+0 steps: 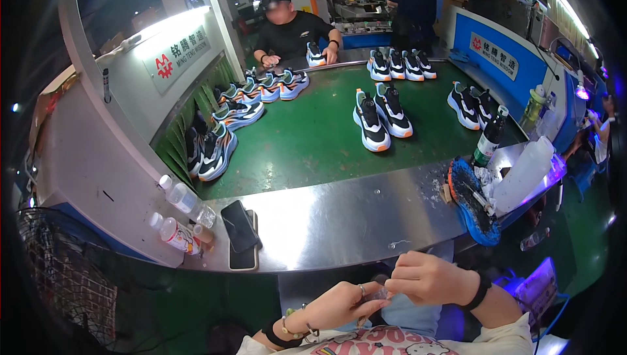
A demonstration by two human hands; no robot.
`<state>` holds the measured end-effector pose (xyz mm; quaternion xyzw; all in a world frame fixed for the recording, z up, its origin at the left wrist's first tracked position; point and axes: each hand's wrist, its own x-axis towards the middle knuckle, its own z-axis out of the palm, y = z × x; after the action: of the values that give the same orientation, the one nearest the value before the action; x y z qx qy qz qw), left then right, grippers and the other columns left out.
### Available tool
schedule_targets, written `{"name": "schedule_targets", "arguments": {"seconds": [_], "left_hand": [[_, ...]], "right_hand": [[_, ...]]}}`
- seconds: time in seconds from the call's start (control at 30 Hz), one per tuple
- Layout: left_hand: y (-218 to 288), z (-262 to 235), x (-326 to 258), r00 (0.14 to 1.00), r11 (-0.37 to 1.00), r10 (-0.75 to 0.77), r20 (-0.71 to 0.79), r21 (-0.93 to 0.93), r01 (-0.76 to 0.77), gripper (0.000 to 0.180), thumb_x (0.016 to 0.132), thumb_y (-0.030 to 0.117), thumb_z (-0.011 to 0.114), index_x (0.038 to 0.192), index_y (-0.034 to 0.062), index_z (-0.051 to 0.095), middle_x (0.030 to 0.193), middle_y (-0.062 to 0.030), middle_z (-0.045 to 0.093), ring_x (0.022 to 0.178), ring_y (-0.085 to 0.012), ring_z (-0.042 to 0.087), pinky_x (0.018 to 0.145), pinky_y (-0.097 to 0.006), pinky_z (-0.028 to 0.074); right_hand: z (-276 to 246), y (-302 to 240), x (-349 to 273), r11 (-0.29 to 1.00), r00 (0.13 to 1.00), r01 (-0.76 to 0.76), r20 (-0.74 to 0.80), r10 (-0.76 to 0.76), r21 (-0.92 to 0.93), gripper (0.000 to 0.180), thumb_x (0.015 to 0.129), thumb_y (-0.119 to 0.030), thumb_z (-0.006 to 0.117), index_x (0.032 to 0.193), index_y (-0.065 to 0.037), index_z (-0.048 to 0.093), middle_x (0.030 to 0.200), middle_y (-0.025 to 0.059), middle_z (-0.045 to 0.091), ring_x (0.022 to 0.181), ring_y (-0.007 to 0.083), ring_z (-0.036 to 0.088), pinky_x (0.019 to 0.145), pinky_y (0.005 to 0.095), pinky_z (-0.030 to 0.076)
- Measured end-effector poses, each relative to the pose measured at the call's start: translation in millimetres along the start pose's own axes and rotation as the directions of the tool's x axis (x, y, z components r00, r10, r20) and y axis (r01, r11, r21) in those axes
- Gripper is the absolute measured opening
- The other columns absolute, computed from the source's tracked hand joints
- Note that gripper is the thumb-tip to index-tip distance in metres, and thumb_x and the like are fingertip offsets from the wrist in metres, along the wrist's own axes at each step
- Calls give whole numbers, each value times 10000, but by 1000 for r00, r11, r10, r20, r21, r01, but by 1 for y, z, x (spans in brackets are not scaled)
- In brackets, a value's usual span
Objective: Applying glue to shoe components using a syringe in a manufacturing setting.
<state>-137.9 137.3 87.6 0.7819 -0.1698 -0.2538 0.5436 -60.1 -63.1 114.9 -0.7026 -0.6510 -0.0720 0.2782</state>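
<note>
Close to my body, below the near edge of the metal ledge [339, 218], both hands meet. My left hand [343, 306] is closed, thumb and fingers pinched around something small, partly clear and too hidden to name. Against its fingertips, my right hand [428, 278] is curled nearly into a fist; whatever it pinches is covered by the fingers. Beyond the ledge lies a green belt surface [294, 139]. A pair of black and white sneakers with orange and pale blue soles [382, 120] stands in its middle.
More sneakers line the belt's left side [238, 113], far edge [401, 64] and right [467, 105]. On the ledge are phones [240, 227], plastic bottles [186, 201], a dark glass bottle [490, 136], a blue-black sole [470, 201] and a white jug [522, 175]. Across sits a person [297, 32] touching a sneaker.
</note>
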Motion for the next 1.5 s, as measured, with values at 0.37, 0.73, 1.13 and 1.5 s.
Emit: {"name": "schedule_targets", "arguments": {"seconds": [0.37, 0.73, 1.13, 1.5], "left_hand": [[-3, -2, 4, 980, 990, 138, -147, 48, -132, 308, 934, 292, 476, 1083, 27, 523, 500, -23, 543, 431, -152, 534, 441, -257, 403], [-1, -6, -36, 991, 867, -48, 126, -487, 104, 282, 895, 297, 539, 1041, 58, 574, 647, -30, 546, 542, -136, 506, 491, -264, 402], [9, 11, -38, 897, 946, 147, -418, 324, -4, 313, 870, 344, 523, 822, 40, 580, 679, -183, 598, 611, -363, 576, 557, -413, 444], [-9, -15, -14, 710, 920, 192, -678, 375, 110, 328, 956, 306, 408, 1228, 121, 411, 608, -37, 586, 527, -178, 575, 512, -298, 457]], "right_hand": [[-11, 8, 10, 999, 997, -12, 78, 15, -37, 246, 612, -32, 640, 846, -65, 571, 708, 15, 506, 710, 184, 520, 647, 292, 444], [-14, -2, 52, 926, 917, 364, 215, -336, -104, 197, 646, -92, 622, 834, -140, 585, 758, -62, 480, 761, 88, 488, 618, 231, 420], [4, 1, 51, 962, 956, 222, 158, -246, 158, 193, 630, 50, 523, 808, -1, 574, 726, 99, 534, 721, 277, 506, 672, 372, 438], [-23, -1, 85, 935, 982, -180, 7, 187, 306, 150, 761, -57, 610, 897, -30, 555, 833, 115, 598, 863, 261, 552, 772, 371, 444]]}}
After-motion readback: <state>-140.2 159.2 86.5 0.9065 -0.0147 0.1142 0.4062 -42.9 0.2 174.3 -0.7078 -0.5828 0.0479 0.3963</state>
